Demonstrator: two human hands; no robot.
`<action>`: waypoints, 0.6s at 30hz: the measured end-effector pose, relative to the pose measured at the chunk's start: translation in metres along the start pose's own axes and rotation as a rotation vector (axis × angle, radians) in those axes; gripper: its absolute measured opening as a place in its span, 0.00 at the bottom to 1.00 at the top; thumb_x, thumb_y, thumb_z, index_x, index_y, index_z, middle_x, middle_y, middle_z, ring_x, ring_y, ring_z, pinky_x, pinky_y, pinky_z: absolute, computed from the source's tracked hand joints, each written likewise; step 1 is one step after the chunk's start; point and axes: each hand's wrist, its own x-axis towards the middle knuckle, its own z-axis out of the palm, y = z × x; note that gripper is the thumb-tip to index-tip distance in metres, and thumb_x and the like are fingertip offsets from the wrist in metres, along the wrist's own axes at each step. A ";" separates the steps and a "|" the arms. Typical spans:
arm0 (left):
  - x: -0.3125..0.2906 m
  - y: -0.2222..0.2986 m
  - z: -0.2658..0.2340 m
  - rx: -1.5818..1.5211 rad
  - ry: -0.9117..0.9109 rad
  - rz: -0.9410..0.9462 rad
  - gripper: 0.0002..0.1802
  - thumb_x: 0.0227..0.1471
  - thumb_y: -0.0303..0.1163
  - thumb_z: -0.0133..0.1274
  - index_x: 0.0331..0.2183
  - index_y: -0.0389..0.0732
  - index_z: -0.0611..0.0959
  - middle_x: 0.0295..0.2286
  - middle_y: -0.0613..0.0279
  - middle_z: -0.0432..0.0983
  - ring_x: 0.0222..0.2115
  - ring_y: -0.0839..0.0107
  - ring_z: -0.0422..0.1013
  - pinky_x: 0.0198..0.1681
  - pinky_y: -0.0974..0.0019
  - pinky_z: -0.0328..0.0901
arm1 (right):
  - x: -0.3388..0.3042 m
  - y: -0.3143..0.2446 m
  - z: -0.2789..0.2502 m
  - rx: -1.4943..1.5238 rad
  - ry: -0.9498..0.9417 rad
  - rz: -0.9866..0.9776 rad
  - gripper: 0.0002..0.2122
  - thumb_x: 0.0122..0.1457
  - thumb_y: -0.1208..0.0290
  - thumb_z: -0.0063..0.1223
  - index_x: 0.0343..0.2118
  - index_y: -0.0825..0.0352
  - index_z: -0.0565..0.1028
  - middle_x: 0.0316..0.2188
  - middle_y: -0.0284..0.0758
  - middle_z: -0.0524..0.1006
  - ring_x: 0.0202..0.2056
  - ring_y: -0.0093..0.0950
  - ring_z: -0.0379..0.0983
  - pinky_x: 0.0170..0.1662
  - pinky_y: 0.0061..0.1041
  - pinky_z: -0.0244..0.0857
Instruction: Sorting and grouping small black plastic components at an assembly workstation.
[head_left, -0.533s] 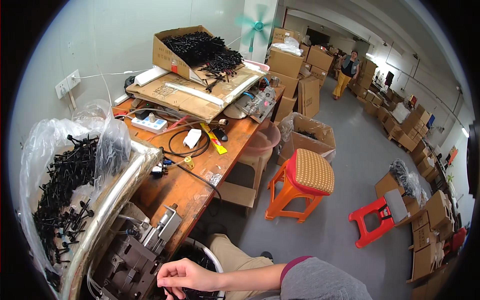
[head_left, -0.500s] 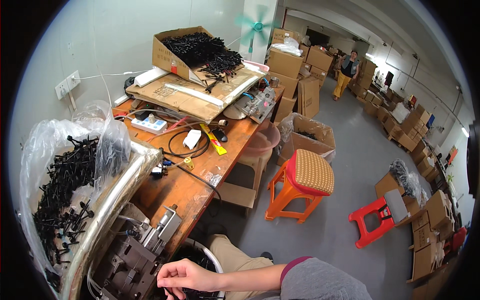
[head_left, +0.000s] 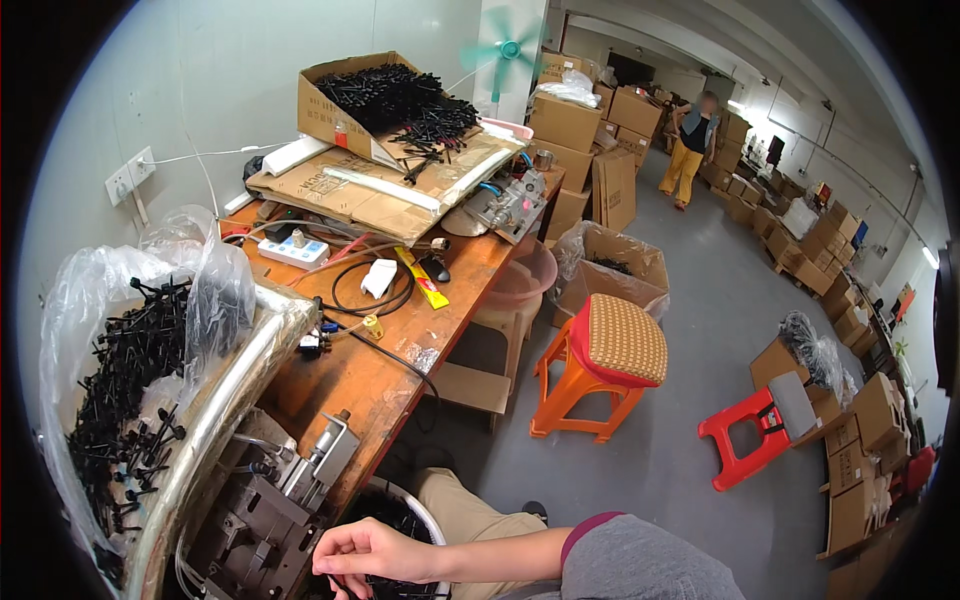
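My right hand (head_left: 368, 552) is at the lower edge, its arm reaching in from the right. Its fingers are bent and pinched together on a thin black plastic piece (head_left: 343, 586), mostly cut off by the picture's lower edge. Just left of it, at the bench edge, sits a dark metal fixture (head_left: 262, 530) with a small pneumatic cylinder (head_left: 326, 447). Below the hand, a white-rimmed tub (head_left: 432, 522) of black parts stands by my knee. My left hand is out of the picture.
Black plastic parts (head_left: 140, 350) fill a plastic-lined tray at left. On the wooden bench (head_left: 385, 385) lie cables and a power strip (head_left: 293, 250); behind them stands a carton (head_left: 330, 112) of black parts. An orange stool (head_left: 600, 385) and a red stool (head_left: 745, 445) stand on the floor.
The person in yellow trousers has walked a little nearer along the aisle. My view has shifted slightly; my right hand stays almost in the same place, still pinched.
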 end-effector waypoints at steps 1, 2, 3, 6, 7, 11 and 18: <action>-0.002 0.000 0.000 -0.002 0.002 -0.010 0.17 0.47 0.13 0.58 0.42 0.31 0.81 0.51 0.46 0.69 0.38 0.65 0.74 0.32 0.72 0.71 | 0.001 0.000 0.001 0.001 0.002 0.000 0.08 0.63 0.69 0.50 0.38 0.69 0.74 0.25 0.32 0.77 0.19 0.17 0.72 0.22 0.14 0.64; -0.003 0.000 0.000 -0.005 0.003 -0.020 0.17 0.47 0.13 0.58 0.42 0.31 0.80 0.51 0.46 0.69 0.38 0.65 0.74 0.33 0.72 0.72 | 0.001 0.000 0.001 0.001 0.004 0.000 0.08 0.63 0.69 0.50 0.38 0.69 0.74 0.25 0.32 0.77 0.19 0.16 0.72 0.22 0.14 0.64; -0.004 0.000 0.000 -0.009 0.002 -0.031 0.17 0.47 0.13 0.57 0.42 0.31 0.80 0.51 0.46 0.69 0.39 0.65 0.74 0.34 0.72 0.72 | 0.001 -0.002 0.003 0.003 0.009 -0.001 0.09 0.63 0.68 0.50 0.37 0.69 0.74 0.24 0.31 0.76 0.18 0.16 0.71 0.21 0.13 0.63; -0.008 -0.001 0.002 -0.025 -0.005 -0.058 0.17 0.47 0.12 0.57 0.42 0.31 0.79 0.51 0.45 0.68 0.41 0.64 0.73 0.38 0.71 0.72 | 0.000 -0.003 0.006 0.012 0.016 0.000 0.10 0.63 0.66 0.51 0.36 0.69 0.74 0.24 0.29 0.75 0.17 0.14 0.68 0.21 0.12 0.61; -0.008 -0.001 0.002 -0.031 -0.005 -0.056 0.18 0.47 0.12 0.56 0.42 0.30 0.79 0.51 0.45 0.68 0.41 0.64 0.73 0.39 0.70 0.72 | -0.001 -0.002 0.005 0.011 0.012 -0.001 0.10 0.63 0.66 0.51 0.36 0.69 0.74 0.24 0.29 0.75 0.17 0.14 0.68 0.21 0.12 0.61; -0.011 -0.003 0.004 -0.069 0.008 -0.084 0.18 0.47 0.11 0.56 0.43 0.30 0.79 0.51 0.45 0.67 0.42 0.63 0.73 0.42 0.68 0.73 | -0.001 0.002 0.004 -0.001 0.018 0.002 0.10 0.63 0.66 0.51 0.36 0.69 0.74 0.24 0.29 0.75 0.17 0.14 0.68 0.21 0.12 0.61; -0.012 0.000 0.003 -0.072 0.011 -0.144 0.17 0.48 0.11 0.55 0.42 0.30 0.79 0.51 0.46 0.68 0.42 0.64 0.73 0.41 0.68 0.73 | 0.003 0.010 0.003 -0.006 0.008 -0.011 0.10 0.63 0.65 0.51 0.35 0.68 0.74 0.23 0.29 0.75 0.17 0.13 0.67 0.20 0.13 0.60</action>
